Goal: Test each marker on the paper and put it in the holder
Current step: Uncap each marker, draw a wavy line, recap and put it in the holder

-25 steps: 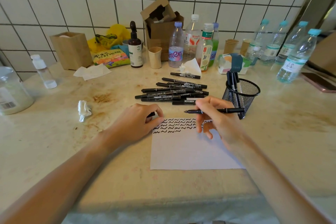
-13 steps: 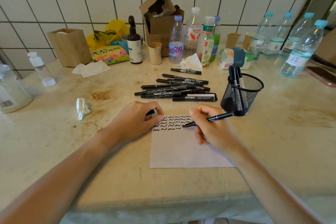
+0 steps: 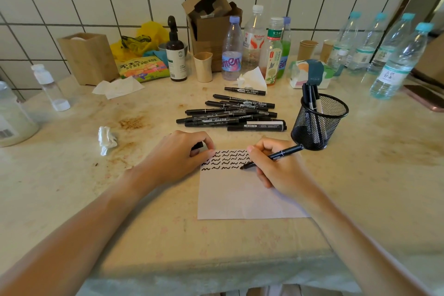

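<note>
Few markers (image 3: pixel 312 108) are standing in the holder (image 3: pixel 319 122) — many (image 3: pixel 228 113) are waiting; our right hand (image 3: pixel 276 168) is pinching one marker (image 3: pixel 274 156) on the paper (image 3: pixel 240 199), our left hand (image 3: pixel 177 156) is pinching a cap (image 3: pixel 198 145).

Place: a lived-in home counter, most likely a kitchen or utility corner.
Wall: white square tiles (image 3: pixel 115 2) with dark grout run right behind the counter.
Surface: a pale stone-look counter (image 3: pixel 72 175), stained brown in patches near a crumpled tissue (image 3: pixel 107 139).
Drinks: a row of plastic water bottles (image 3: pixel 396 60) at the right, more drink bottles (image 3: pixel 231 48) in the middle, and paper cups (image 3: pixel 307 49).
Household bits: a brown pump bottle (image 3: pixel 176 55), a tissue pack (image 3: pixel 310 74), a torn cardboard box (image 3: pixel 211 21), a wooden box (image 3: pixel 89 57) and a snack packet (image 3: pixel 141 68).
</note>
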